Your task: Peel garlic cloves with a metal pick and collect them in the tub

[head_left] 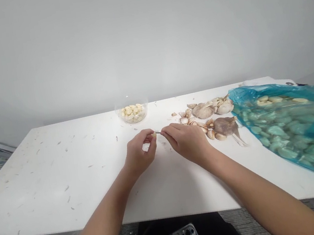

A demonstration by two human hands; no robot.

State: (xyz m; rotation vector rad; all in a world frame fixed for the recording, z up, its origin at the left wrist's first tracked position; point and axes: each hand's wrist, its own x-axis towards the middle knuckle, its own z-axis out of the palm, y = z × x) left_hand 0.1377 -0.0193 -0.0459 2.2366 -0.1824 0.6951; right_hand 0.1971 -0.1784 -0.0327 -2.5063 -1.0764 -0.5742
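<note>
Both bare forearms reach forward and inward from the lower edge of the view: the left forearm (98, 223) and the right forearm (259, 188). The left hand (137, 155) and right hand (187, 140) are raised just apart, wrists angled, backs upward. The left fingertips (150, 135) and right fingertips (164, 132) pinch, pointing toward each other.

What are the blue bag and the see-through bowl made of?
The blue bag looks like thin plastic: it is shiny, crinkled and see-through, with garlic cloves showing inside. The see-through bowl looks like clear glass or plastic, with a glossy surface; the picture cannot settle which.
</note>
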